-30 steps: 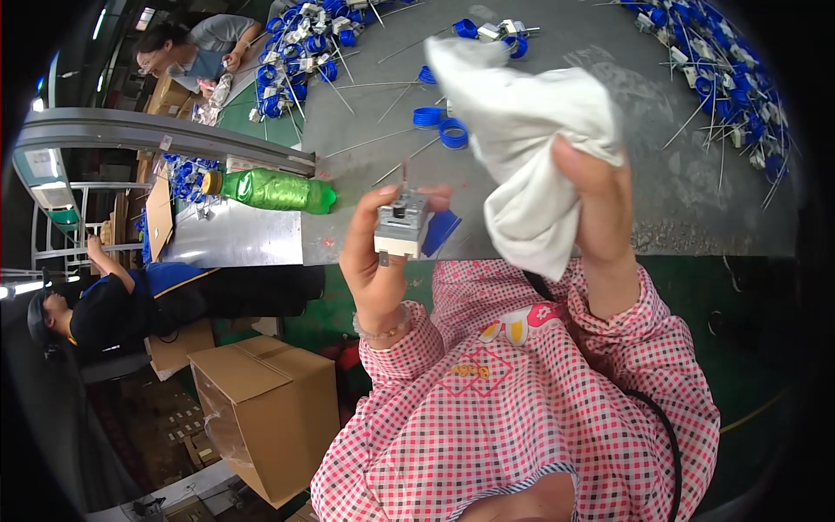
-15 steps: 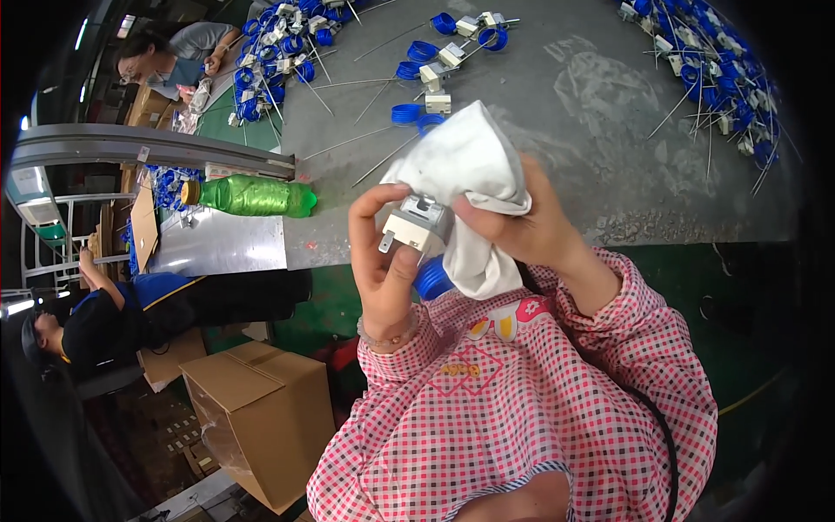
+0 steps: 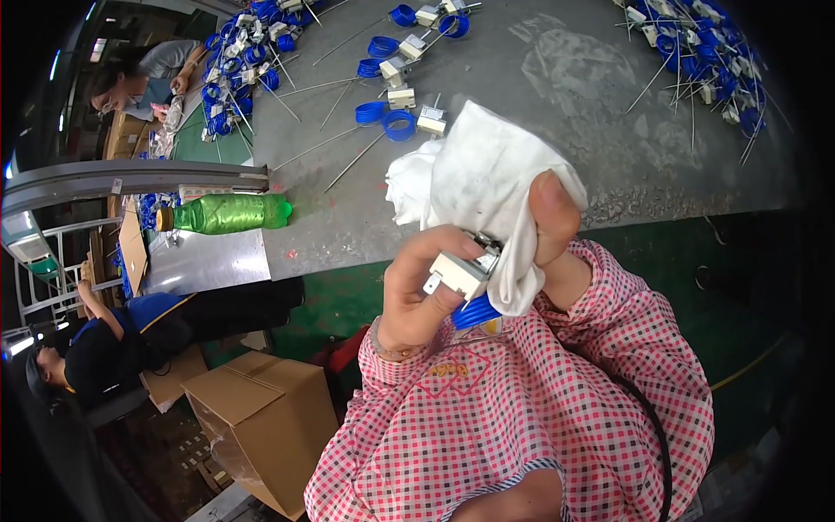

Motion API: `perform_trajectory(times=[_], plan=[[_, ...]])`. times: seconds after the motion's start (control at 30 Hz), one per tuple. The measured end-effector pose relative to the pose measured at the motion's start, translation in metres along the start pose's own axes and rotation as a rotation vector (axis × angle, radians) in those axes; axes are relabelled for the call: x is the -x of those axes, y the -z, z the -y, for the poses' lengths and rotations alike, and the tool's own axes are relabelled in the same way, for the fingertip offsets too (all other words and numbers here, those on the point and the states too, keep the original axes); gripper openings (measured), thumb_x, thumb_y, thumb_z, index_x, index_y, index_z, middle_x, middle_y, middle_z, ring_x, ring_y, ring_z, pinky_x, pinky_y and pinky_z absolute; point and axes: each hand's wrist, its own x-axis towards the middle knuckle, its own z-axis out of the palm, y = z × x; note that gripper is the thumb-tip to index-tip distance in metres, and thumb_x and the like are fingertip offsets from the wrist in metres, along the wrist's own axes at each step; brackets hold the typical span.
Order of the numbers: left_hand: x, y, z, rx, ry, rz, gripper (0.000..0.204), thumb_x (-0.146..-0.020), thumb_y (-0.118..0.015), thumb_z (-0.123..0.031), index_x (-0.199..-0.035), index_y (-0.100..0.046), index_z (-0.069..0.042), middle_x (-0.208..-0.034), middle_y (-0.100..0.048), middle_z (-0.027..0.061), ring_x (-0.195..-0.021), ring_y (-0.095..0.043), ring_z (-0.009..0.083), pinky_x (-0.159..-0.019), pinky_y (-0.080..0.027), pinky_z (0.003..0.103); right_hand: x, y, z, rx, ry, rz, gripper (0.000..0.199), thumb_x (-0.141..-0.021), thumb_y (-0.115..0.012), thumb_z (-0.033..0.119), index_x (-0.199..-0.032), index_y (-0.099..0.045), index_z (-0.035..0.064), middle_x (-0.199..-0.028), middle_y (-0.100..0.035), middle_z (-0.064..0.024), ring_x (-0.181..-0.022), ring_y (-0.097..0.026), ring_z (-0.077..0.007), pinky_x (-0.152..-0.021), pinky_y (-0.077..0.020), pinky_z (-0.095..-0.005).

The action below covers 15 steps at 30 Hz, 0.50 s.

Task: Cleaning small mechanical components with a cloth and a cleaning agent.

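Observation:
Between the thumb and fingers of my left hand (image 3: 418,291) is a small white thermostat (image 3: 463,273) with a metal top and a flat terminal sticking out. Its blue coiled tube (image 3: 477,311) hangs just below. My right hand (image 3: 557,228) is closed on a white cloth (image 3: 500,178), thumb on top, its other fingers hidden behind the fabric. One fold of the cloth lies against the metal side of the thermostat. Both hands are held up in front of my chest, near the table edge.
Several thermostats with blue coils (image 3: 398,97) lie in a row on the grey table (image 3: 487,78). Piles of them sit far left (image 3: 239,74) and far right (image 3: 696,61). A green bottle (image 3: 230,214) lies on its side by a metal rail (image 3: 130,178). Cardboard box (image 3: 261,418) lower left; two people beyond.
Both hands have shifted right and slightly lower with the thermostat and cloth. The thermostat has tilted, and the cloth now bears against its side. My right thumb has come up over the cloth.

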Motion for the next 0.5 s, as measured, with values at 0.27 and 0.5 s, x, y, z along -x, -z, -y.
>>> perform_trajectory(times=[0.27, 0.5], plan=[[0.005, -0.003, 0.003, 0.204, -0.062, 0.072, 0.029, -0.08, -0.054, -0.015, -0.103, -0.045, 0.002, -0.099, -0.051, 0.0175, -0.083, -0.054, 0.0232, -0.07, -0.044, 0.033, -0.012, 0.008, 0.017, -0.059, -0.131, -0.139, 0.035, -0.082, -0.042, 0.033, -0.088, -0.052, 0.0001, -0.079, -0.054, -0.0062, -0.07, -0.051, -0.0137, -0.064, -0.0406, -0.0268], [0.001, 0.002, 0.004, 0.389, -0.068, 0.139, 0.03, -0.081, -0.052, -0.017, -0.103, -0.04, 0.0, -0.092, -0.049, 0.026, -0.077, -0.056, 0.0289, -0.064, -0.046, 0.037, -0.022, 0.013, 0.025, -0.282, -0.137, -0.203, 0.047, -0.084, -0.039, 0.044, -0.102, -0.048, 0.0021, -0.094, -0.054, -0.0059, -0.089, -0.05, -0.0148, -0.08, -0.0407, -0.0274]])
